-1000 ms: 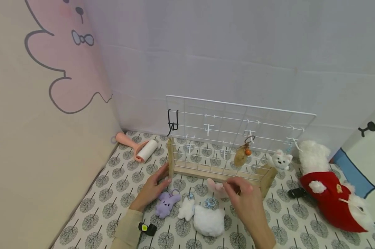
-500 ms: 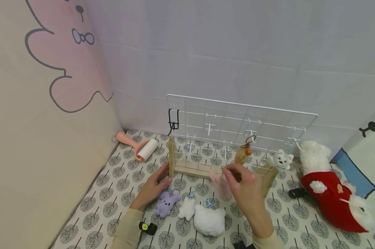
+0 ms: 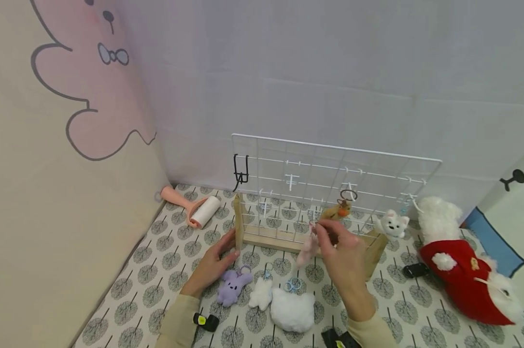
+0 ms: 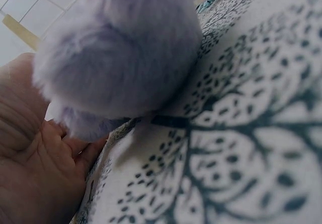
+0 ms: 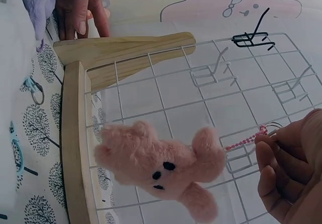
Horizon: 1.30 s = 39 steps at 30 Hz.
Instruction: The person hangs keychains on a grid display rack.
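Observation:
My right hand (image 3: 344, 251) pinches the metal ring of a pink plush keychain (image 5: 161, 163), beside a white hook (image 5: 241, 159) on the wire grid rack (image 3: 336, 145). The pink bead chain runs from the ring to the plush, which dangles in front of the grid. A tan plush keychain (image 3: 336, 211) hangs tilted from another hook, just behind my right fingers. At the rack's left wooden foot (image 3: 238, 220), my left hand (image 3: 211, 266) rests with extended fingers against the wood. Near it lie a purple plush keychain (image 3: 232, 287) and a small white one (image 3: 261, 293).
A larger white plush (image 3: 292, 310) lies in front of the rack. A white dog charm (image 3: 393, 224) hangs at the right end. A lint roller (image 3: 191, 208) lies at the back left; a plush in red clothing (image 3: 457, 275) lies at the right. An empty black hook (image 3: 241, 173) is upper left.
My right hand has lifted the pink plush keychain from low in front of the rack up to a hook. The tan plush has swung into a tilt. My left hand stays at the wooden foot.

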Available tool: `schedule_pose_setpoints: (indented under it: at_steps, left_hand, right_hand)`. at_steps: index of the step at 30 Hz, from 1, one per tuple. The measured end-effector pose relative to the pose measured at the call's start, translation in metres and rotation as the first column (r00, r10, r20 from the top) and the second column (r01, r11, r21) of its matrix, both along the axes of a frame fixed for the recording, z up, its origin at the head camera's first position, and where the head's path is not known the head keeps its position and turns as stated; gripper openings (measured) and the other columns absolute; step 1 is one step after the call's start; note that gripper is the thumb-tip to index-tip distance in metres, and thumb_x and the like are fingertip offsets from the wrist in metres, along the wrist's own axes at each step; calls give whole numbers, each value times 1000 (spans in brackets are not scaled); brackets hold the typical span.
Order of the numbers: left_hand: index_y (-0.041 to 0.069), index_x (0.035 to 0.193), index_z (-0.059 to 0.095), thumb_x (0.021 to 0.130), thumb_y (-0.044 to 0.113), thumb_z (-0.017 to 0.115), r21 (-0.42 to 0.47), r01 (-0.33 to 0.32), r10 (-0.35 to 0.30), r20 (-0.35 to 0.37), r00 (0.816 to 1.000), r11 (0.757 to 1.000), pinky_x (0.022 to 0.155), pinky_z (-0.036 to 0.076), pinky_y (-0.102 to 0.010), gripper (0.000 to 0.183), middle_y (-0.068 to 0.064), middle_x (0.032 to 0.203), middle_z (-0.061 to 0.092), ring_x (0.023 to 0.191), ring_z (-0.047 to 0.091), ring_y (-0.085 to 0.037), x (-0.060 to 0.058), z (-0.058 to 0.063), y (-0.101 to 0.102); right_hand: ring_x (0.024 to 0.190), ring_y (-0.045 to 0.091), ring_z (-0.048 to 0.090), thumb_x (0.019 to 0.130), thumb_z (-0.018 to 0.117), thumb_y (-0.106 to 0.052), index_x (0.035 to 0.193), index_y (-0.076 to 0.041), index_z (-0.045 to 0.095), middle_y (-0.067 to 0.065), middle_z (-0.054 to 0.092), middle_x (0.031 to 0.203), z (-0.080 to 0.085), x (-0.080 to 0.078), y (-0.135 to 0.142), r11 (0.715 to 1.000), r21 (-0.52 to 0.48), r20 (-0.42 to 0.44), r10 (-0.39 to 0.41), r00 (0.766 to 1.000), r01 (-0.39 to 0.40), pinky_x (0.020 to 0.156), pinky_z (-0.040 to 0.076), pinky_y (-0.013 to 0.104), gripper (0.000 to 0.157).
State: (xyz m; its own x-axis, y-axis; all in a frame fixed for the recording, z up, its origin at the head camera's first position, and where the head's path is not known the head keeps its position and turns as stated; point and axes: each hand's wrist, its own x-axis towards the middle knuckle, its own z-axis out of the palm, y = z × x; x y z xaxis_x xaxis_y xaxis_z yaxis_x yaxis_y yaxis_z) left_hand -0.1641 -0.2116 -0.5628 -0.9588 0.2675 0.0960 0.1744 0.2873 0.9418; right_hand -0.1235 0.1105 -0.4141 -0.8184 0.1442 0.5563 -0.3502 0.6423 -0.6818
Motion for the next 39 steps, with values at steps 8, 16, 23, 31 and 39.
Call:
schedule_pose_setpoints:
  at_steps: [8, 16, 23, 31, 39]
  left_hand:
    - [23, 168, 31, 105, 21, 67, 19, 13, -13, -33, 999, 1000, 121, 30, -63, 72, -12, 165, 44, 147, 48, -38, 2, 0, 1]
    - [23, 168, 31, 106, 23, 66, 8, 8, -8, -25, 1000, 1000, 121, 29, -66, 72, -12, 163, 46, 147, 49, -38, 1, 1, 1]
    - [24, 168, 31, 106, 22, 67, 16, 6, -5, -20, 1000, 1000, 121, 29, -66, 72, -11, 164, 45, 147, 48, -38, 3, 2, -1]
    - [24, 168, 32, 106, 20, 66, 9, 5, -4, -41, 999, 1000, 120, 32, -66, 71, -11, 163, 47, 145, 50, -37, 1, 1, -1]
    - [27, 168, 31, 106, 20, 66, 18, 5, -5, 1, 1000, 1000, 120, 30, -67, 72, -11, 163, 47, 146, 50, -37, 3, 3, 1]
  right_hand:
    - [57, 8, 55, 95, 75, -1, 101, 0, 80, 8, 74, 75, -15, -7, -2, 998, -59, 49, -7, 999, 10, 46, 45, 19, 8]
    - [64, 13, 65, 98, 72, -9, 105, -2, 79, 10, 78, 84, -38, -7, 2, 997, -74, 197, -7, 980, 22, 52, 50, 23, 12]
    - [64, 9, 65, 98, 73, -9, 104, -4, 79, 8, 78, 88, -65, -3, 2, 996, -85, 264, -8, 964, 32, 53, 49, 23, 10]
    - [60, 6, 59, 97, 75, -8, 100, -5, 78, 1, 74, 79, -102, 1, 1, 998, -68, 345, 24, 938, 0, 52, 48, 24, 6]
    - [71, 8, 58, 94, 78, -15, 106, -6, 78, -5, 69, 81, -121, 14, -2, 999, 5, 506, 31, 862, -39, 67, 50, 27, 15]
